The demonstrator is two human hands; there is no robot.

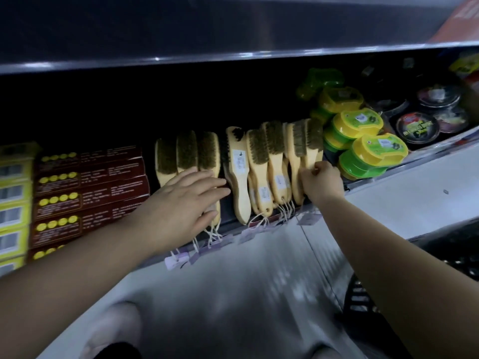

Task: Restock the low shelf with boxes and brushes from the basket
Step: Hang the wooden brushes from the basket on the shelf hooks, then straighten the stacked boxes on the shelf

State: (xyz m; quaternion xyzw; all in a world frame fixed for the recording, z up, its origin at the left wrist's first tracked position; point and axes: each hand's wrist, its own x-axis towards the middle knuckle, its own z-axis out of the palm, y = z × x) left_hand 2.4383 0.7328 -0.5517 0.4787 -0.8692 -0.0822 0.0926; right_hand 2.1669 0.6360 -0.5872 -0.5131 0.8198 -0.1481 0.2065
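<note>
Brushes (259,156) with pale wooden handles lay in a row on the low shelf (438,145), bristle ends pointing to the back and handles to the front. Their strings and pale tags (178,257) hung over the front edge.

The person's left hand (186,203) lay flat on the handles of the leftmost group of brushes. Its fingers were straight and slightly spread, pressing rather than gripping. The right hand (321,181) was curled tight at the far right end of the row, its fingertips pinching the handle of the last brush there, just beside the tubs.

Left of the brushes, red boxes (88,193) with yellow dots were stacked flat, one on another. Yellow boxes (13,203) were piled against them at the picture's edge. Right of the brushes sat a heap of green-and-yellow oval tubs (363,141), and beyond those some round dark tins (417,128).

The black mesh basket (458,252) stood on the floor at the lower right, partly hidden by the right forearm. I could not tell what was in it. A dark upper shelf (233,27) overhung everything.
</note>
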